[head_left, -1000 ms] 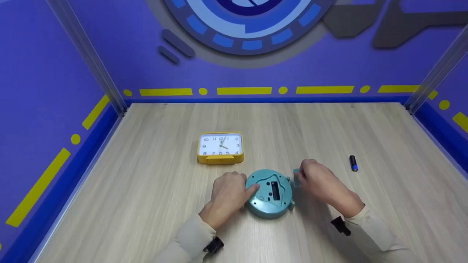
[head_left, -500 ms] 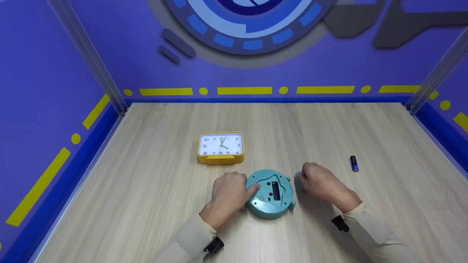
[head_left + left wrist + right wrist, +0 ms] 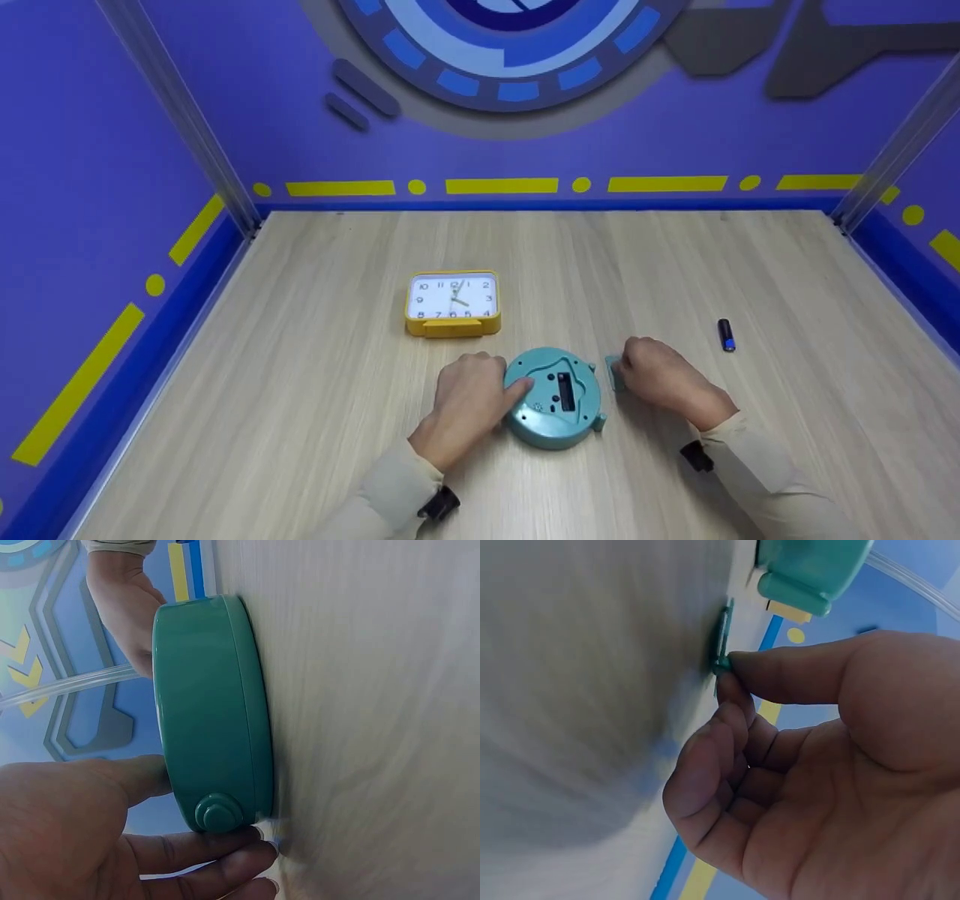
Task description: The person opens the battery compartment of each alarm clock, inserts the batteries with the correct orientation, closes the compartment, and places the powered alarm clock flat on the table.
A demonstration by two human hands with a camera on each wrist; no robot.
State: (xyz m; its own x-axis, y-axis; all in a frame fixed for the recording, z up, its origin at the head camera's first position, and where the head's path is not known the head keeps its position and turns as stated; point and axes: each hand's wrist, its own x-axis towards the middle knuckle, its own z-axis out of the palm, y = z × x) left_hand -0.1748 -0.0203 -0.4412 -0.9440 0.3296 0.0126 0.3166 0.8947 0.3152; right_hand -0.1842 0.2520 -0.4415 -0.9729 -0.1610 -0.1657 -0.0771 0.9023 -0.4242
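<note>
From my remote station I record the left hand (image 3: 469, 391) gripping the near-left side of the round teal clock (image 3: 549, 433), thumb on its upturned back, where the slot (image 3: 566, 392) lies uncovered; the clock rests on the wooden table (image 3: 300, 390). The right hand (image 3: 664, 379) pinches a small flat teal piece (image 3: 611, 373) between thumb and finger, low over the tabletop just right of the clock. I note a yellow clock (image 3: 452, 328) lying beyond the left hand and a dark battery (image 3: 725, 335) farther right.

Blue-purple walls (image 3: 480, 159) — banded with yellow dashes (image 3: 501, 186) and dots (image 3: 581, 185) — border a pale wood-grain tabletop (image 3: 300, 390).
</note>
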